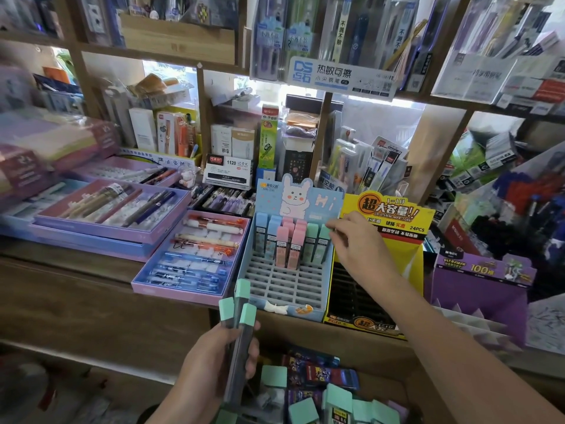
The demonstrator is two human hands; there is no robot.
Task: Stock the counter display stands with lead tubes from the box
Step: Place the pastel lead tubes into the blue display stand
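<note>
Stationery shop, wooden bench under crowded shelves. Blue bunny display stand: rear rows filled blue, pink, mint; front slots bare. Yellow display stand just beside it.

Your left hand wraps round bundle of lead tubes, mint caps up, low before bench. Your right hand, fingers curled, pinches cap of mint tube at rear row's right end. More stock in box below.

Judged: light, rigid plastic, smooth sides likely slippery, leads brittle. Take each by cap end; lower straight into slot.
</note>
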